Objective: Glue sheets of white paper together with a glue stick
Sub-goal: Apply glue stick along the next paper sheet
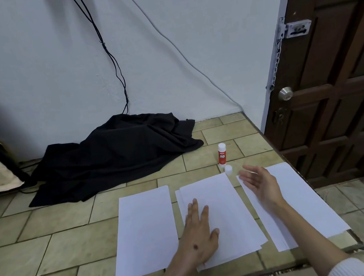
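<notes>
1. Left hand (199,237), fingers spread, presses the middle paper stack (221,217).
2. Right hand (259,183) hovers open, empty.
3. Uncapped glue stick (222,154) stands near the counter's (51,252) far right edge; a careless reach could topple it.

Three lots of white paper lie flat in a row near the front edge of the tiled worktop (74,248). The left sheet (145,230) lies alone. The middle stack (225,214) has two or more sheets, slightly shifted. The right stack (304,202) reaches the right edge. Behind them the glue stick (222,153), red and white, stands upright and uncapped; its white cap (228,170) stands just in front of it.
</notes>
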